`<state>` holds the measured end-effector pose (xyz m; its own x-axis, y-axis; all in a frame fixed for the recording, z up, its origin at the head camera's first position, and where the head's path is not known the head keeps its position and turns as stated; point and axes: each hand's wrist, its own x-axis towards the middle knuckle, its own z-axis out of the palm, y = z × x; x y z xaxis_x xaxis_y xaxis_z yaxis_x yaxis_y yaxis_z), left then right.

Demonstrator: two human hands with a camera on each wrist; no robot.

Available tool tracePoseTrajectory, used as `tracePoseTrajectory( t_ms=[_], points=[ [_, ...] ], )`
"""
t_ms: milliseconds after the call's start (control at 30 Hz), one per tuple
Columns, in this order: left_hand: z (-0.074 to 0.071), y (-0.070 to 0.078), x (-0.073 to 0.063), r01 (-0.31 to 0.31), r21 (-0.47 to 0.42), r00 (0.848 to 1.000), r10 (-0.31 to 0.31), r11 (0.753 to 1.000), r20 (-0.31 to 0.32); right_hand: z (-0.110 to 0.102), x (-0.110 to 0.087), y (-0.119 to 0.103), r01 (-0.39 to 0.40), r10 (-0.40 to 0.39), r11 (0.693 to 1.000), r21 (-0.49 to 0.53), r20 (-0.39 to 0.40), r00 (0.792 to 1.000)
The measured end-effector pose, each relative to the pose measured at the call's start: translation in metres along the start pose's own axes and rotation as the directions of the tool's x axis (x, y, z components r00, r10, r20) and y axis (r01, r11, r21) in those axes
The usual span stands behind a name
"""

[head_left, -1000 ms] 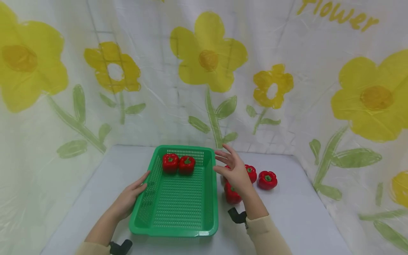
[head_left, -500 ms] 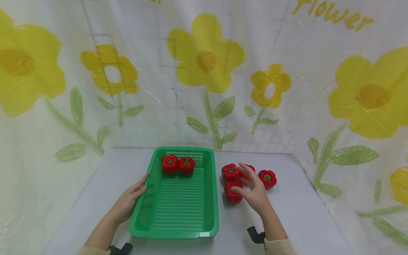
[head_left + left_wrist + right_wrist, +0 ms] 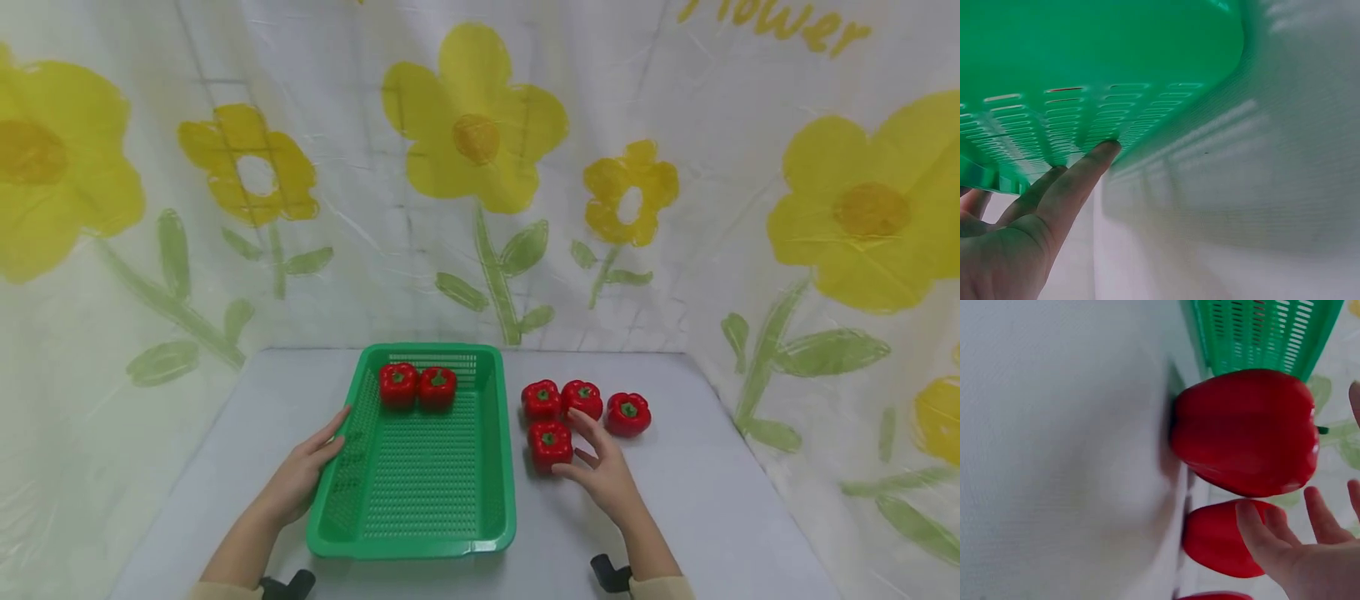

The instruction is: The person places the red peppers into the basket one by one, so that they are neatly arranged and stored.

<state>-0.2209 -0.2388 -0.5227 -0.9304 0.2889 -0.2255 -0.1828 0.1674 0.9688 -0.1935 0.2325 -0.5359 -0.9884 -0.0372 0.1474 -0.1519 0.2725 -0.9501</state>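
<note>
My left hand [image 3: 298, 477] is at the left side of a green plastic basket [image 3: 508, 467]. In the left wrist view, straight fingers [image 3: 1075, 187] touch the basket's slotted outer wall. Two red bell peppers, one on the left [image 3: 398, 386] and one on the right [image 3: 437, 388], sit at the basket's far end. My right hand [image 3: 606, 477], fingers spread and slightly bent, is just right of the nearest loose red bell pepper [image 3: 551, 447]. That pepper fills the middle of the right wrist view, with a gap between it and the fingertips [image 3: 1247, 515].
Behind the nearest pepper are another on the left [image 3: 541, 401], one in the middle [image 3: 582, 398] and one on the right [image 3: 628, 414]. They stand on a white table [image 3: 697, 500] right of the basket. A curtain with painted yellow flowers [image 3: 476, 137] hangs behind the table.
My right hand has come away from the basket's right rim, moving right and toward me, to beside the nearest loose pepper. The left hand and basket have stayed nearly in place.
</note>
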Motion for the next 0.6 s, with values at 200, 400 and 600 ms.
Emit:
tracePoseTrajectory(
  t_ms=[200,400,600],
  points=[
    [0.0,0.0,-0.001,-0.026,0.008,1.0,0.026,1.0,0.004,0.002,0.004,0.012,-0.091,0.091,0.996,-0.005,0.071,0.993],
    [0.001,-0.002,0.0,-0.022,-0.008,1.0,0.022,1.0,0.003,0.005,0.005,0.02,-0.14,0.141,0.99,-0.02,0.072,0.987],
    [0.0,-0.004,0.0,-0.018,-0.011,1.0,0.018,1.0,-0.006,0.007,0.007,0.022,-0.137,0.14,0.988,-0.066,0.044,0.989]
  ],
)
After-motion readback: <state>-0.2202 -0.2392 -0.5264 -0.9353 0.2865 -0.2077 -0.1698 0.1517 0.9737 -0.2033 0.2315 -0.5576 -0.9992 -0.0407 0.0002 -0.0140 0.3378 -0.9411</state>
